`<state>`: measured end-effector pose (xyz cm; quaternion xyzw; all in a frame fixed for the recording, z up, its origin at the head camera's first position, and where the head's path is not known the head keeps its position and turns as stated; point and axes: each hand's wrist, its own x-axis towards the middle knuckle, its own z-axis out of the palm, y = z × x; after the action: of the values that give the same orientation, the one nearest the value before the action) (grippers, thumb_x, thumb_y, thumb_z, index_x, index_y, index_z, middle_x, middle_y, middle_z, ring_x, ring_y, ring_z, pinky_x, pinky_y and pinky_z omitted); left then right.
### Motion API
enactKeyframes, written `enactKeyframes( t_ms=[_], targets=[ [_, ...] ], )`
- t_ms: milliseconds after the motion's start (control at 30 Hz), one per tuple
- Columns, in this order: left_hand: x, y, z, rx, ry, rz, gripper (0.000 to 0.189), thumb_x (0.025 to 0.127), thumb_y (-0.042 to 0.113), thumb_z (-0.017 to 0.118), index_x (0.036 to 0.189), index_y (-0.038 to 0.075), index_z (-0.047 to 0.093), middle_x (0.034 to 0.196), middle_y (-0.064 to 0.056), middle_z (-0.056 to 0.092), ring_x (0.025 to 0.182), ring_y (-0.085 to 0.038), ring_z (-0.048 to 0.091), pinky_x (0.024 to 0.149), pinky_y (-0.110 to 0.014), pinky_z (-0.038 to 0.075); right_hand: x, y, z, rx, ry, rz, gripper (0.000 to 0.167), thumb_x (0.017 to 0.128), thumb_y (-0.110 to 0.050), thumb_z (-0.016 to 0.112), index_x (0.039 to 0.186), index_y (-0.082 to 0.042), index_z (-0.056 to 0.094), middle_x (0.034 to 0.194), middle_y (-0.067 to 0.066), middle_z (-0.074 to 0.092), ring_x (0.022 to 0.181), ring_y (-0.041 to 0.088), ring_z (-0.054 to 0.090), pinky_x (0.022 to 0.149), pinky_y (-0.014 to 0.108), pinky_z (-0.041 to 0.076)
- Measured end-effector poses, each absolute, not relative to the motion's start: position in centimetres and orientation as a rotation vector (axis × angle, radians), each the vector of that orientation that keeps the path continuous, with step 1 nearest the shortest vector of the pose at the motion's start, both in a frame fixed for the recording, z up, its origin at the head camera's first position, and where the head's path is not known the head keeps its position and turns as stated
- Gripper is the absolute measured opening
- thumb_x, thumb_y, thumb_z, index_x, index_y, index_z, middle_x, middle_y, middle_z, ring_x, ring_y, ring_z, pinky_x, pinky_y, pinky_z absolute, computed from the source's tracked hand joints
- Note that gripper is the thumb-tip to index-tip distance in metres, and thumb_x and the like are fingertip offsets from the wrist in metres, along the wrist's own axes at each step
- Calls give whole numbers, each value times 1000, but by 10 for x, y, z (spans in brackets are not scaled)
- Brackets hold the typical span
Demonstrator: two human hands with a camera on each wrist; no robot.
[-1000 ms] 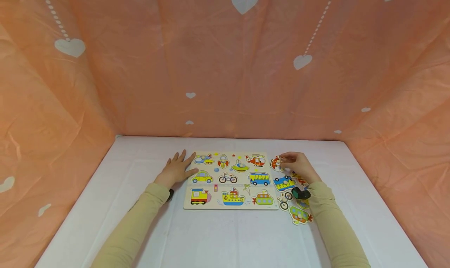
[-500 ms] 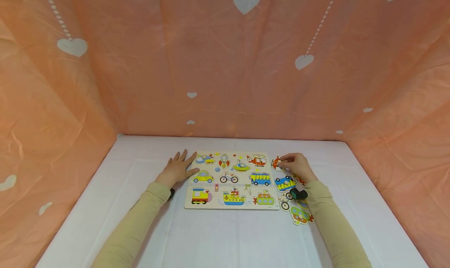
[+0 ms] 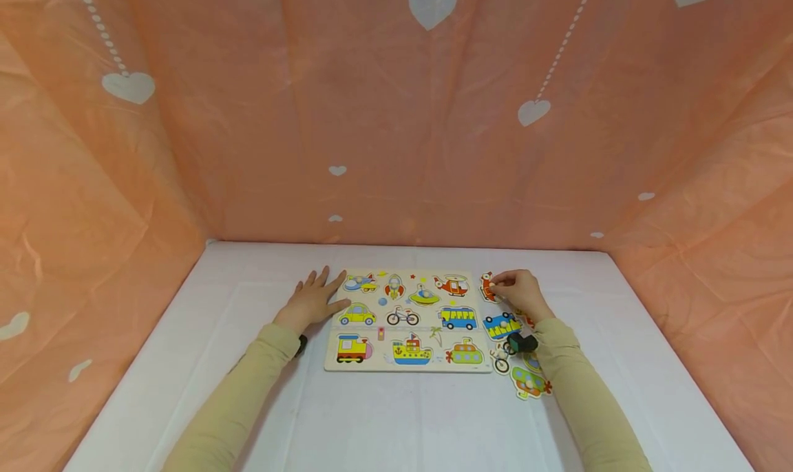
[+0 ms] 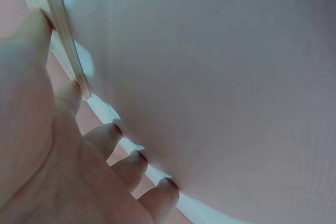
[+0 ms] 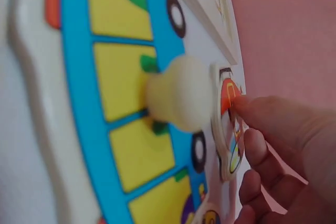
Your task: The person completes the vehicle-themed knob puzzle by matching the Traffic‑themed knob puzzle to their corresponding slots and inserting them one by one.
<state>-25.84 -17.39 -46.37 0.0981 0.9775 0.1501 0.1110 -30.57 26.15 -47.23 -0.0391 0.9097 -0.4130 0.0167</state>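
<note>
My left hand [image 3: 308, 301] lies with fingers spread at the left edge of a wooden puzzle board [image 3: 403, 331] printed with vehicles. In the left wrist view, the thumb and index finger of my left hand [image 4: 68, 124] touch the board's edge [image 4: 65, 35], the other fingertips on the white cloth. Beside the board's upper right corner, my right hand [image 3: 523, 293] pinches a red helicopter puzzle piece [image 3: 487, 287]. The right wrist view shows the thumb of my right hand [image 5: 283, 156] against the helicopter piece [image 5: 229, 95], the other fingers curled.
Right of the board lie a bus piece [image 3: 500, 326] with a round knob [image 5: 181, 93], a bicycle piece [image 3: 500, 362] and a submarine piece [image 3: 529, 382]. More pieces are partly hidden under my right wrist. An orange curtain [image 3: 396, 148] with white hearts surrounds the white table [image 3: 384, 424].
The helicopter piece has turned in my right fingers and now looks narrower from above. My left hand stays at the board's edge.
</note>
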Motion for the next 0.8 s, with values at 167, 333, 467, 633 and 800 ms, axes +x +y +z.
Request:
enactKeyframes(
  t_ms=[167, 333, 467, 633, 800],
  targets=[
    [-258, -173, -463, 284, 2866, 444, 75, 95, 49, 53, 153, 15, 22, 155, -26, 9, 140, -49, 5, 110, -63, 8, -307, 263, -473, -187, 2787, -1305, 21, 87, -11, 71, 103, 2, 71, 85, 9, 66, 71, 19, 53, 57, 26, 45],
    [-258, -174, -463, 283, 2868, 442, 75, 94, 49, 53, 153, 16, 22, 156, -25, 9, 140, -49, 5, 110, -63, 8, -309, 262, -475, -208, 2762, -1300, 25, 86, -11, 73, 107, 2, 70, 90, 10, 67, 77, 20, 55, 64, 26, 46],
    [-258, -174, -464, 292, 2875, 441, 74, 94, 49, 53, 153, 15, 23, 155, -26, 10, 139, -50, 6, 109, -64, 9, -310, 259, -477, -188, 2789, -1300, 30, 82, -13, 76, 106, 4, 69, 84, 8, 62, 75, 20, 53, 62, 26, 45],
    [-257, -174, -464, 290, 2874, 451, 74, 95, 49, 53, 153, 15, 23, 155, -26, 9, 139, -49, 6, 109, -63, 8, -310, 256, -478, -120, 2844, -1290, 28, 79, -17, 79, 95, 2, 68, 78, 7, 59, 70, 20, 51, 59, 27, 44],
    [-256, -174, -461, 281, 2869, 462, 73, 95, 48, 53, 153, 15, 23, 156, -25, 9, 140, -49, 5, 110, -63, 7, -308, 255, -478, -74, 2857, -1295, 24, 81, -17, 78, 91, 2, 69, 79, 8, 63, 71, 21, 53, 60, 28, 44]
  ],
)
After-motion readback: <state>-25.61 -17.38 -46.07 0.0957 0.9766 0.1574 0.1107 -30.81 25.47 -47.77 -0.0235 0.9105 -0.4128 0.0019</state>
